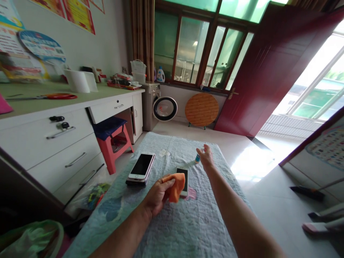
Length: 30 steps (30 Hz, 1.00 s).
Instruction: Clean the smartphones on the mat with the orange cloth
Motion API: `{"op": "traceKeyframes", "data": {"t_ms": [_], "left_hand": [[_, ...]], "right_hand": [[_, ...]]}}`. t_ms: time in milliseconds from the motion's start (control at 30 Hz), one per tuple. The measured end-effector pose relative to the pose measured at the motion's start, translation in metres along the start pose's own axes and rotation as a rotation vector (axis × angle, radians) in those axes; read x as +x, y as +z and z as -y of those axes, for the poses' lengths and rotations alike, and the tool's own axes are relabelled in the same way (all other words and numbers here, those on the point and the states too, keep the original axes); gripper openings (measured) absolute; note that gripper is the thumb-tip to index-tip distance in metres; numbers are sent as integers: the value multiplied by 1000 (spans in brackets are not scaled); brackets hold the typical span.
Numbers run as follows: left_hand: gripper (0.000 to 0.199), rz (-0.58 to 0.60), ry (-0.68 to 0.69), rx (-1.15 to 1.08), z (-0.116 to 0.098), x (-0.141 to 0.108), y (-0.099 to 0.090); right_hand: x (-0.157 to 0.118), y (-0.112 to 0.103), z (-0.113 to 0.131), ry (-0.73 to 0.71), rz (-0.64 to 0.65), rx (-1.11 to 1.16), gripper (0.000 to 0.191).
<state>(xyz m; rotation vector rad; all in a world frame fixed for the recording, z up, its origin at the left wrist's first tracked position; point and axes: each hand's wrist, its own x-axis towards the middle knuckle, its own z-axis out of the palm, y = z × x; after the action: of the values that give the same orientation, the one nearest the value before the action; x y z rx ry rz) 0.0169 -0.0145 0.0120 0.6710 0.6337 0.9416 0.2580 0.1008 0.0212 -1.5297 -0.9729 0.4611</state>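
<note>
My left hand point(158, 195) is closed on an orange cloth point(177, 188), bunched between thumb and fingers. The cloth hangs over a white smartphone point(186, 191) lying face up, hiding part of its dark screen. Farther ahead, my right hand point(206, 157) has its fingers around the upper part of a small bottle with a blue label point(197, 158). The bottle's base is at or just above the table cover; contact is hard to make out. Left of the cloth, another white phone point(141, 166) lies on top of a stack of dark phones point(137, 183).
A pale blue quilted cover point(204, 215) lies over the table. On the left stand a desk with drawers point(64, 143) and a red stool point(115, 143). Behind are a washing machine point(150, 104) with its door open, a round wooden tabletop point(201, 110) and a red door point(258, 71).
</note>
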Motion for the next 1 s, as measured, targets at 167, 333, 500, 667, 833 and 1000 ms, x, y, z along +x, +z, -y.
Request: {"op": "traceKeyframes", "data": {"t_ms": [167,333,500,667,833,1000], "left_hand": [[25,-12,10,-27,1,3,-3],[25,8,3,-47,-1,1,2],[27,7,-3,-27,3,2,0],[29,-32,-9,-22,6,4,-6],[28,-41,-16,-32,5,5,-6],[27,-40,-8,-41,3,5,-3]], "right_hand": [[-11,5,-4,-28,92,102,35],[-41,-7,15,-18,171,278,25],[-69,-25,33,142,313,387,18],[-79,-33,21,231,370,454,27],[-80,-35,2,253,371,512,34],[-81,-38,5,316,376,571,36]]}}
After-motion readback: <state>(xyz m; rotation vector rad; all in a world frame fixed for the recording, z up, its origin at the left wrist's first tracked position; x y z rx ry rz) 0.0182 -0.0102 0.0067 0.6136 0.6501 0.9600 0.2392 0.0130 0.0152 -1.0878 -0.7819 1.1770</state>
